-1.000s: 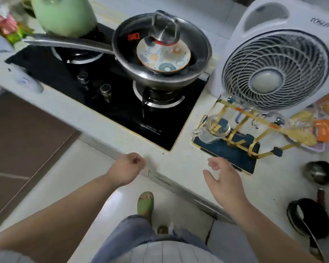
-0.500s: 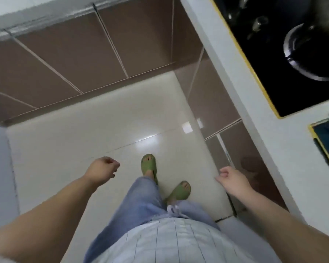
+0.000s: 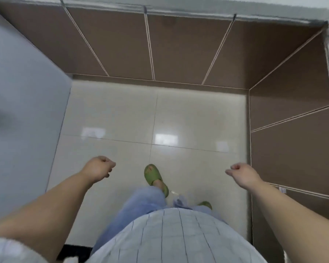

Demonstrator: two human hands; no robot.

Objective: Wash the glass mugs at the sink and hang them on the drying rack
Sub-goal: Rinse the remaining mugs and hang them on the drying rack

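Note:
No glass mug, sink or drying rack is in view. I look straight down at a pale tiled floor. My left hand [image 3: 99, 168] hangs over the floor at lower left, its fingers curled into a loose fist with nothing in it. My right hand [image 3: 241, 174] is at lower right beside the brown cabinet fronts, fingers also curled in and holding nothing.
Brown cabinet fronts [image 3: 179, 48] run along the far side and the right side [image 3: 292, 149] under a pale counter edge. A tall grey-blue surface [image 3: 23, 111] stands on the left. My feet in green slippers [image 3: 154, 177] are on the cream floor tiles [image 3: 198, 120].
My view has swung left, away from the stove, the fan and the drying rack with mugs, down to the floor. Both hands dropped from the counter edge and my right hand curled shut.

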